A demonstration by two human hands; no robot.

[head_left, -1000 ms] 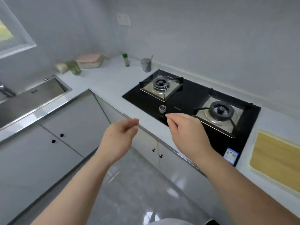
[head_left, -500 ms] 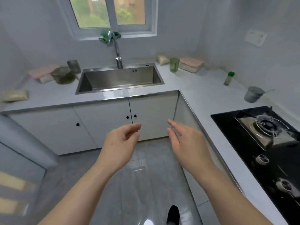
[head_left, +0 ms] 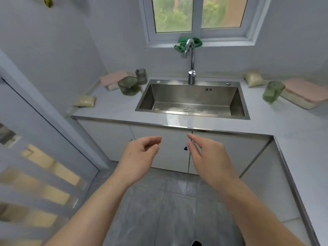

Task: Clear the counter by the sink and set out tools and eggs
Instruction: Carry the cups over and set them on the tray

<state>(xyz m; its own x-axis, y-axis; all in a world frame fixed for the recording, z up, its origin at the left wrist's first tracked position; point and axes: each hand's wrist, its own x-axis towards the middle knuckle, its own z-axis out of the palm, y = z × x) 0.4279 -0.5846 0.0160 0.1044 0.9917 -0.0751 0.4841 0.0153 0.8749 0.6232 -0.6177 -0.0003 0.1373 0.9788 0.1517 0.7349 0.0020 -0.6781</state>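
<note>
My left hand (head_left: 140,155) and right hand (head_left: 211,157) hover side by side, empty, fingers loosely curled. They are below the table's (head_left: 115,107) front edge, before the cupboard doors (head_left: 173,159). The table wraps the sink (head_left: 195,94) and turns along my right; open floor (head_left: 168,210) lies beneath my arms. Left of the sink stand a bowl (head_left: 128,86), jar (head_left: 141,76) and bag (head_left: 85,101); to its right, a cup (head_left: 272,92) and box (head_left: 305,94). Half a second ago the hob showed at right; now it is gone and the sink sits nearer, centred. The door (head_left: 35,132) is blurred; the frame edge cuts the box off.
</note>
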